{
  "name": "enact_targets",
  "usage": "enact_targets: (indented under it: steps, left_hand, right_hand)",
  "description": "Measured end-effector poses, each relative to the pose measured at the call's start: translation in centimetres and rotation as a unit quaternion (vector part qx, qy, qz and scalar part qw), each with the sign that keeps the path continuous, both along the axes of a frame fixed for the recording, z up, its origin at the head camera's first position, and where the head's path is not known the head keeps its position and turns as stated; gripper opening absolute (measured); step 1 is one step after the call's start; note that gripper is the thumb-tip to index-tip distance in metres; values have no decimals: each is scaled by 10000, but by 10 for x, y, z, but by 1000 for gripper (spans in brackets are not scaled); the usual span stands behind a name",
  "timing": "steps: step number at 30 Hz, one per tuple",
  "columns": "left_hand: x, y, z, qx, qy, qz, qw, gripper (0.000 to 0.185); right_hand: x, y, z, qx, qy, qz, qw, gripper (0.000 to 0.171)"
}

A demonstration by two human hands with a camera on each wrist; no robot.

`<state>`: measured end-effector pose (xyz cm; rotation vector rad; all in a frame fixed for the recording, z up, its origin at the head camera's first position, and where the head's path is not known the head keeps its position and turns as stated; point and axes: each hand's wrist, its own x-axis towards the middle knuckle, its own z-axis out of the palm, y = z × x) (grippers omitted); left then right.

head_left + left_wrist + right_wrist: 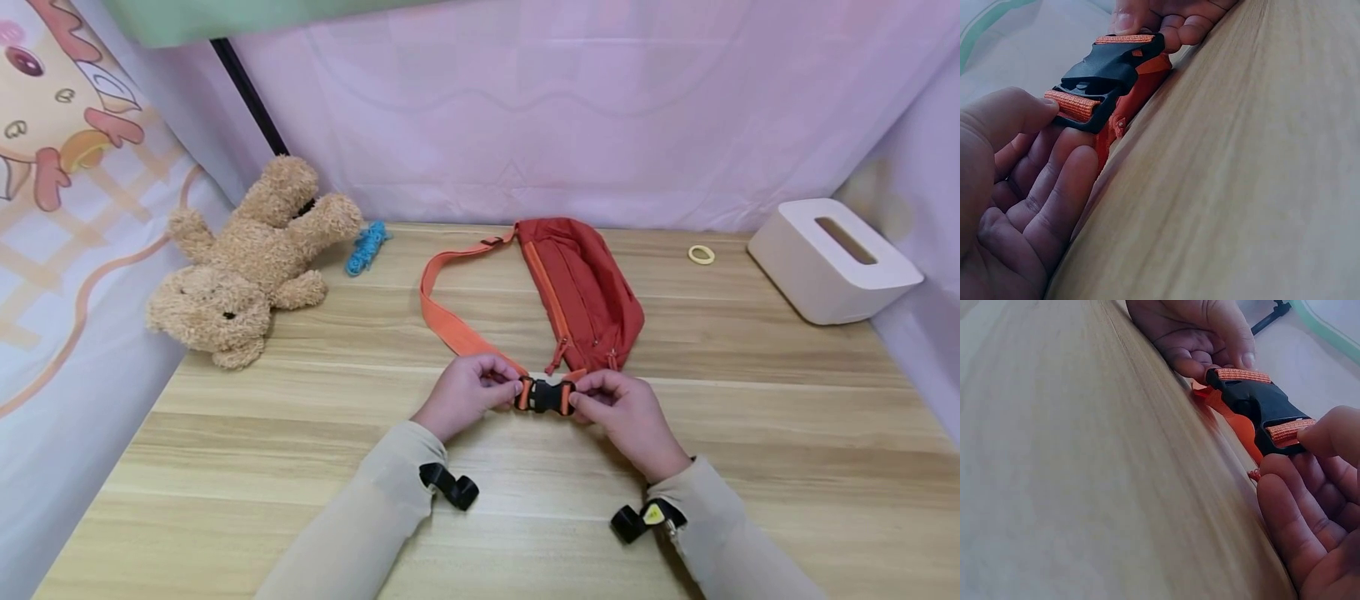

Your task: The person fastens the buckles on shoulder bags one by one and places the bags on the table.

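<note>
Near the middle of the bench (675, 500), seen from the head, the left hand (463, 393) and right hand (628, 410) met at a black buckle (545, 397); each pinched one end of it, where the orange strap (450, 321) looped back to a red waist bag (585, 292) lying just beyond; a teddy bear (247, 258) lay far left, a white tissue box (832, 258) far right, a yellow ring (701, 254) near the box.

From the left wrist, the left hand's thumb (1016, 115) pressed the webbing at the near end of the buckle (1107, 75), fingers curled below it; the two halves looked joined, though whether they were fully latched could not be told.

From the right wrist, the right hand's thumb (1335, 431) sat on the webbing beside the buckle (1260, 406), fingers half curled beneath; the left hand (1197, 331) gripped the far end.

Judging by this, a fingertip so close to the seam might get nipped, or a partly seated clasp might spring apart under strap tension.
</note>
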<state>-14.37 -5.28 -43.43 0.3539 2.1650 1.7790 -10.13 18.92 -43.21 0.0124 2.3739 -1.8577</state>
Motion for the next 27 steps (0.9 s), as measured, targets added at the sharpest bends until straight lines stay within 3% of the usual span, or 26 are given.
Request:
enact_targets:
  steps: [12, 27]
  left_hand:
    - [0, -1, 0, -103, 54, -52, 9999, 6]
    - [0, -1, -1, -45, 107, -111, 9999, 6]
  right_hand:
    - [-1, -1, -3, 510, 169, 18, 9986, 11]
    - [1, -3, -2, 485, 266, -116, 9984, 15]
